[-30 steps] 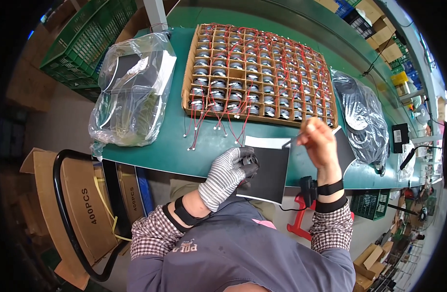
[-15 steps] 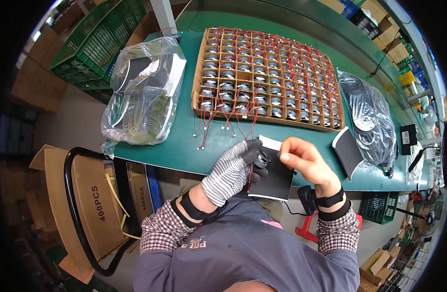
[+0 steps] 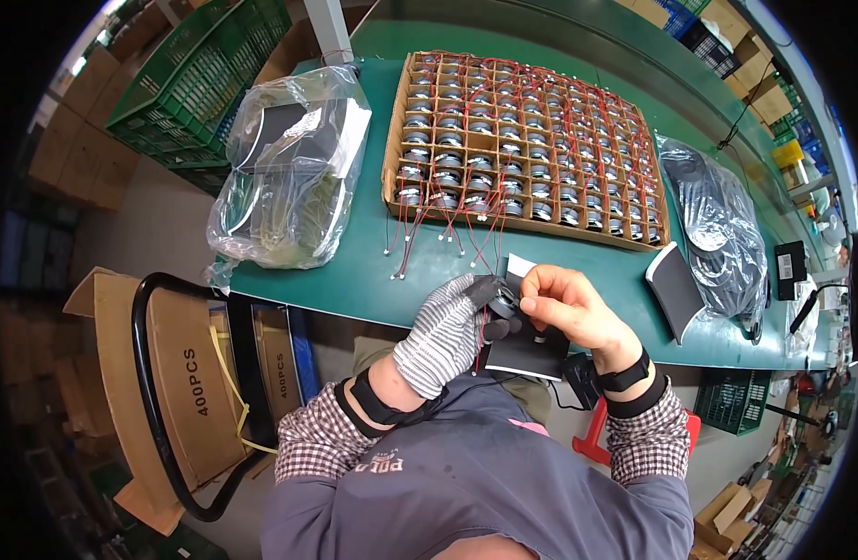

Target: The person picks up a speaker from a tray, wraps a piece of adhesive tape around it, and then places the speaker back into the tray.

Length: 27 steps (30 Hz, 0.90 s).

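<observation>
My left hand (image 3: 441,334), in a striped grey glove with dark fingertips, is closed around a small round speaker (image 3: 503,304). A thin red wire hangs from the speaker past the gloved fingers. Bare and bent into a pinch, my right hand (image 3: 574,310) is at the speaker's right edge; whatever lies between its thumb and forefinger is too small or hidden to make out. Below both hands a black panel with white edges (image 3: 524,355) reaches over the table's front edge, partly covered by them. A divided cardboard box (image 3: 531,227) beyond holds many such speakers with red wires.
A clear bag of dark panels (image 3: 293,177) lies left on the green table (image 3: 354,291). To the right are a curved black panel (image 3: 676,294), a bag of round black parts (image 3: 718,219) and a black box (image 3: 788,261). A chair (image 3: 144,392) stands front left.
My right hand has come left and down to the speaker, its fingers now at the speaker's edge. My left hand keeps its hold. The whole view has shifted slightly.
</observation>
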Motion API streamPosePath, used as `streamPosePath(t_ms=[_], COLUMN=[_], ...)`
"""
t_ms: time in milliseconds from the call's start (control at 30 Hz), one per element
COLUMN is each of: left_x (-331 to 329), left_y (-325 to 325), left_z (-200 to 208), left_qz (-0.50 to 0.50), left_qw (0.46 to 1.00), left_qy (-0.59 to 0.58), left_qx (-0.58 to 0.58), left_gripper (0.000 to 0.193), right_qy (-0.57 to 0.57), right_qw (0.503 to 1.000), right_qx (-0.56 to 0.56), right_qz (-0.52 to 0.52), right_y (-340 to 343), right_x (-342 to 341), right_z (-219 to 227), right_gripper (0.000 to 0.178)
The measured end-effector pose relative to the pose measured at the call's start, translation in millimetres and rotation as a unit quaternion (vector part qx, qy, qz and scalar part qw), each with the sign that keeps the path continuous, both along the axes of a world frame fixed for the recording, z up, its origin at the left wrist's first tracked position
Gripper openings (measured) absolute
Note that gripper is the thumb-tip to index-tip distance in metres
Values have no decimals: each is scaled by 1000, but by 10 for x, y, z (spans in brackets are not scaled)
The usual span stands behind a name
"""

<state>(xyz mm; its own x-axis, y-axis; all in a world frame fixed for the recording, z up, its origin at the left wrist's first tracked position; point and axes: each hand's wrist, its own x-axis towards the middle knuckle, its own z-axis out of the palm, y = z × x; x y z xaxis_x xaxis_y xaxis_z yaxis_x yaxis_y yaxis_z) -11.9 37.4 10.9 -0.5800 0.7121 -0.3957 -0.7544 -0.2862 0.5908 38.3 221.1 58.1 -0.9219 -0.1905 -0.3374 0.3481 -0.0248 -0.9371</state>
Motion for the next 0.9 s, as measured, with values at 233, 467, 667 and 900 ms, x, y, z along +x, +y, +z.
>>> streamPosePath(t_ms=[233, 467, 667, 900], left_x=[38, 39, 84, 96], left_y=[2, -9, 26, 24], left_z=[9, -65, 6, 81], left_qz=[27, 31, 88, 57], left_qw=[1000, 999, 995, 997], left_qy=[-3, -13, 20, 25], left_qx=[-13, -2, -42, -35], left_gripper=[30, 29, 30, 31], right_qy=[-4, -6, 6, 53], right_qw=[1000, 1000, 999, 983], right_qx=[-4, 1, 30, 177], right_qz=[-8, -10, -16, -16], right_y=[-39, -67, -89, -138], right_x=[-2, -11, -2, 24], right_z=[-35, -38, -41, 45], right_gripper=[17, 16, 16, 15])
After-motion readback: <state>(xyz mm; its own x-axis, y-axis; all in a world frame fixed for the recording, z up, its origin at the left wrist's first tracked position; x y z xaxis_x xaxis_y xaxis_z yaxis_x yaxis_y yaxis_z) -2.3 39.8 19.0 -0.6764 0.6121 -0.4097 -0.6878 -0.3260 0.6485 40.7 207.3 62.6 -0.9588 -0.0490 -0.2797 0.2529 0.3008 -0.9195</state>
